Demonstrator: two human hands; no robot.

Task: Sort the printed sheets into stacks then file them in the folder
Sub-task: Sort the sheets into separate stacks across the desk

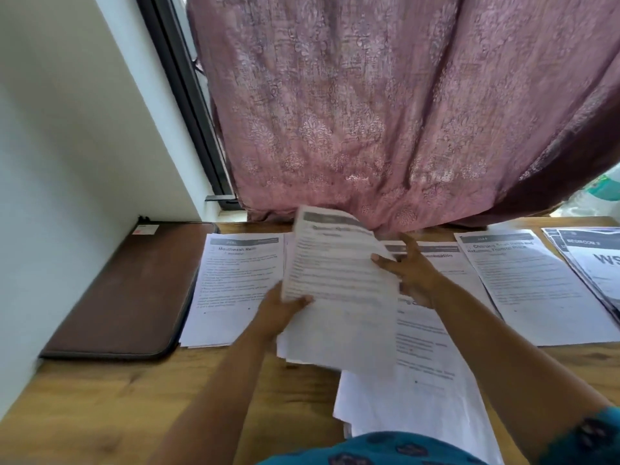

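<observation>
- Both hands on a lifted bundle of sheets [339,290] at frame centre; it is motion-blurred, print unreadable, sheet count not tellable.
- Left hand [283,313] grips the bundle's lower-left edge, thumb curled over the front.
- Right hand [411,273] at the bundle's right edge, thumb on the paper; the other fingers look extended behind it, so I cannot tell whether it grips.
- Bundle hides most of the stack behind it [429,347]; only that stack's right part and near end show.
- Paper groups on the desk [100,414], counted: four. "Mouthwash" stack [231,283] at 9 o'clock of the bundle, the hidden one, a stack [536,286] at 3 o'clock, and a dark-printed pile [593,260] cut off by the right frame edge.
- One brown folder [131,290], closed, flat, far left against the wall [67,162].
- Curtain [385,112] hangs down to the desk's far edge.
- Open wood along the near-left edge, at 7 o'clock.
</observation>
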